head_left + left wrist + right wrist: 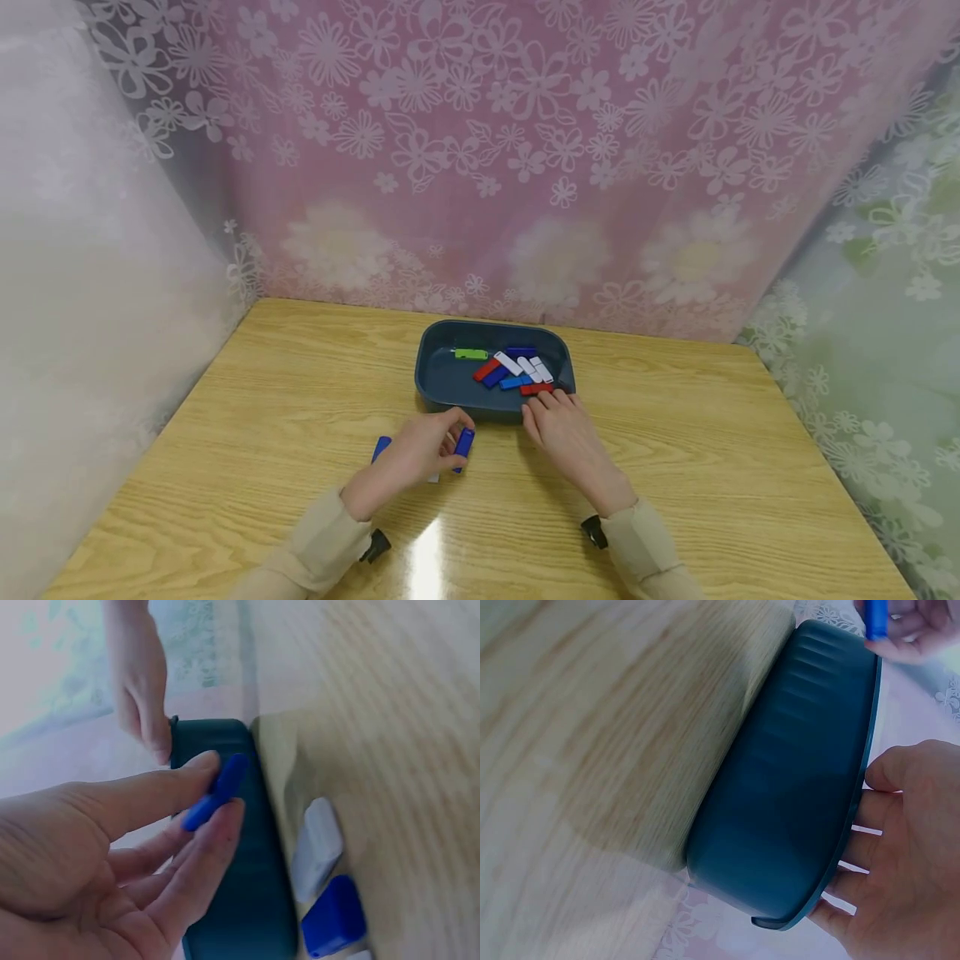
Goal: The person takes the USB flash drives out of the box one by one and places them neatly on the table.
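Observation:
My left hand (408, 450) pinches a blue USB stick (464, 448) between thumb and fingertips, just in front of a dark teal plastic bin (480, 414). In the left wrist view, that blue stick is seen nearly edge-on. My right hand (564, 429) grips the bin's near right rim, thumb on the outside and fingers over it; the right wrist view hides the fingertips behind the wall. Inside the bin lie several USB sticks, among them a green one (471, 354) and a red one (537, 389). On the table near my left hand are a white stick (318, 847) and another blue one (334, 916).
The bin stands toward the back of a wood-grain table (675, 433). A pink flowered curtain (487, 167) hangs behind the table's back edge, with pale cloth at both sides. Dark straps (594, 531) sit at the wrists.

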`<state>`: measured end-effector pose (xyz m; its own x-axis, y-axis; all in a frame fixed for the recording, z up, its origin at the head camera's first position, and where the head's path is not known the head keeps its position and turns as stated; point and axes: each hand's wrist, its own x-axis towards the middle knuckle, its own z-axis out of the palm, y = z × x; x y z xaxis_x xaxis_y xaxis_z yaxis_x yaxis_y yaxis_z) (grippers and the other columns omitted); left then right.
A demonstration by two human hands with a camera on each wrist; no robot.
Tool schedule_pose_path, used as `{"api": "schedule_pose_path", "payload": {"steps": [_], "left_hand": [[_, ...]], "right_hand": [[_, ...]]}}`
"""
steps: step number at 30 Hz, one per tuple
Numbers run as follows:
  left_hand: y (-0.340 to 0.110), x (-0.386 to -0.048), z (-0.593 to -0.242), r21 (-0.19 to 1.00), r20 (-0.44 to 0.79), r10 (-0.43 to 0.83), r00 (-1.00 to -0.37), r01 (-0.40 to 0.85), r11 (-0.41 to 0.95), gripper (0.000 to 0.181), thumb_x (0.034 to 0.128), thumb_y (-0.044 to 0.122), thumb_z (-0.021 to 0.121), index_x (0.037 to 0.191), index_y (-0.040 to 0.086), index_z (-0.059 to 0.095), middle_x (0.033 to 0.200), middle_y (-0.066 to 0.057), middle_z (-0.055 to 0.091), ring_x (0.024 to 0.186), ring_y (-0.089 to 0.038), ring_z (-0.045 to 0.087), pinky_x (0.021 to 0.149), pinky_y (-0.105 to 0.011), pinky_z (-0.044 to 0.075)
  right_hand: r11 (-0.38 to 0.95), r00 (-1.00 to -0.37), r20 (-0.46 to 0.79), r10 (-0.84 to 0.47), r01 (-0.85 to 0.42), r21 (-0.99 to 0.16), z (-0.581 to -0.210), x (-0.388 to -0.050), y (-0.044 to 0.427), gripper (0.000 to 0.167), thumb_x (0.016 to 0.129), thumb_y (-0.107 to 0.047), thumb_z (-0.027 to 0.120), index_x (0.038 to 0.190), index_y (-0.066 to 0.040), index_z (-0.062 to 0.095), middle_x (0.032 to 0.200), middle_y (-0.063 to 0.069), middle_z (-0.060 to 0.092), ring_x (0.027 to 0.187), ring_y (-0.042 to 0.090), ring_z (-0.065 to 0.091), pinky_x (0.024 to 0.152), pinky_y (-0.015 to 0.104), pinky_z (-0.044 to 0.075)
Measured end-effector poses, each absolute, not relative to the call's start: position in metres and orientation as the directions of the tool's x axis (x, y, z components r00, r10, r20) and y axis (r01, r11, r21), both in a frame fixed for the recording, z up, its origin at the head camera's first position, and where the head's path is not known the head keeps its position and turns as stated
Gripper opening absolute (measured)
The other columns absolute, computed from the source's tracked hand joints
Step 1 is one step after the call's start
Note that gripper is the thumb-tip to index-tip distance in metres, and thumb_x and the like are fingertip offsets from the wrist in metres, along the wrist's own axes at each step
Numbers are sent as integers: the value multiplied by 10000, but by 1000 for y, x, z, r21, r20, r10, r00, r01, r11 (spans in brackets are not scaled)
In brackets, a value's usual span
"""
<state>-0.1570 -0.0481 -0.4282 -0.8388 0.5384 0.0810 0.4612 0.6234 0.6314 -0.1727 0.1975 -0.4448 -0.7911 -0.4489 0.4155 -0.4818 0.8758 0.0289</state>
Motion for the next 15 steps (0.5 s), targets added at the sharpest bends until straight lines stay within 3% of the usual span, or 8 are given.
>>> {"api": "schedule_pose_path", "payload": {"steps": [5,15], "left_hand": [[-47,-155,-438,603,60,552,-832,471,644,423,790,69,865,1147,32,640,842,-43,666,725,-129,626,655,-266,519],[-46,-155,-444,540,98,544,-833,504,674,420,791,107,872,1136,16,650,828,-27,610,729,-147,578,681,-313,485]], "right_hand": [[874,-786,421,-453,-485,34,-445,-173,198,207,1006,-187,605,854,-75,689,821,52,635,812,284,559,767,435,463],[869,-769,444,-460,-493,46,-446,-174,198,208,995,-175,610,834,-66,684,796,59,624,786,287,553,747,430,459]]}}
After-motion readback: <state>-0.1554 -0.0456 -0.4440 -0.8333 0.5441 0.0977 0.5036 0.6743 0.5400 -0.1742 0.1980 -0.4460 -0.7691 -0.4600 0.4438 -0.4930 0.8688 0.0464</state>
